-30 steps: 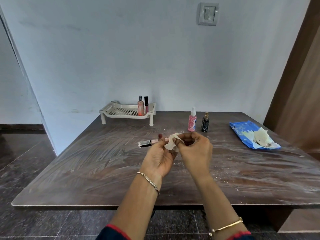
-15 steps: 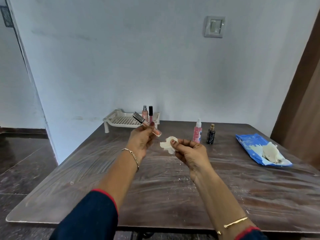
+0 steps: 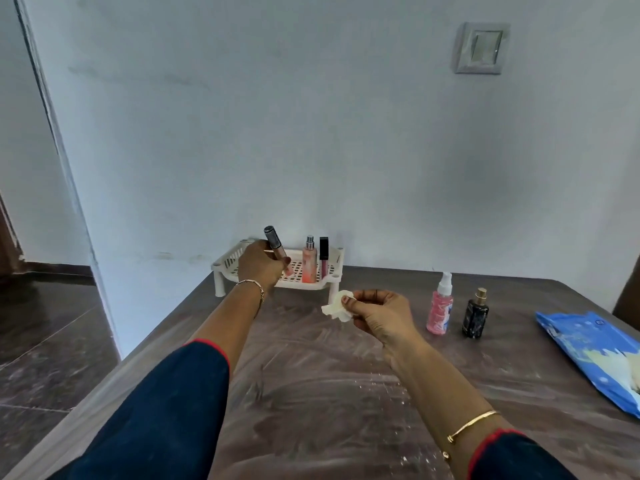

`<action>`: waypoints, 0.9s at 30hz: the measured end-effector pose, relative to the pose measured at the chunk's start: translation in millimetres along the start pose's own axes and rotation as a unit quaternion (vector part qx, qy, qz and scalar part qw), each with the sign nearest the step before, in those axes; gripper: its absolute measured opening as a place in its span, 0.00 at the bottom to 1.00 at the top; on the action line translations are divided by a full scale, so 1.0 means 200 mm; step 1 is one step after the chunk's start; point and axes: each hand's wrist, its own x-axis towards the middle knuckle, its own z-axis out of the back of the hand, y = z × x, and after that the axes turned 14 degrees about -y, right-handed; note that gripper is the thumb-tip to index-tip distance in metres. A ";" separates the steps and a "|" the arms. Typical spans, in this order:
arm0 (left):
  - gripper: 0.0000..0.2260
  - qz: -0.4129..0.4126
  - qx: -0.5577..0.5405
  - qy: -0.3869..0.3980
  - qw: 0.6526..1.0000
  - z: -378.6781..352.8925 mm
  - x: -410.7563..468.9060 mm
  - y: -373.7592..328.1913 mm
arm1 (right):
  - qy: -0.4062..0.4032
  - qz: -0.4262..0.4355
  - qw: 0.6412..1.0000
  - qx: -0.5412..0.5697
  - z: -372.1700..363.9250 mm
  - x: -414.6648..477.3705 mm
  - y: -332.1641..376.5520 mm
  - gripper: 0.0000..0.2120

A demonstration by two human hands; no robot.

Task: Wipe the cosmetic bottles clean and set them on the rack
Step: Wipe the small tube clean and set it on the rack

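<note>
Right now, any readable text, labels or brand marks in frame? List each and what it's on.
None can be read.
Pink spray bottle: a blue patch on its label, print too blurred.
Black bottle: pale markings, no legible words.
Blue wipes pack: small dark mark near its top, too small to read.
Tube in the left hand, and the two bottles on the rack: no text visible.
Wall switch: unmarked.

L hand (image 3: 260, 264) gripping lip gloss tube (image 3: 276, 246), cap up, tilted, over white rack (image 3: 333, 273). Tube base possibly touching rack floor; unclear. On rack: peach spray bottle (image 3: 309, 260), dark tube (image 3: 323, 256), upright. R hand (image 3: 376, 312) pinching white wipe (image 3: 335, 308) above table (image 3: 311, 393).
</note>
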 end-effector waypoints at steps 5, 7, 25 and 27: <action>0.12 -0.039 0.082 0.036 0.995 -0.16 0.13 0.09 | 0.000 0.000 1.000 -0.012 -0.05 0.18 -0.04 0.05; 0.12 -0.052 0.103 0.031 0.993 -0.21 0.15 0.12 | -0.001 -0.002 1.000 -0.014 -0.05 0.23 -0.06 0.05; 0.06 -0.081 0.112 0.068 0.988 -0.29 0.15 0.16 | -0.004 -0.032 0.999 -0.008 -0.04 0.41 -0.15 0.07; 0.05 -0.078 0.117 0.064 0.988 -0.29 0.14 0.16 | -0.006 -0.036 0.999 -0.005 -0.03 0.41 -0.15 0.06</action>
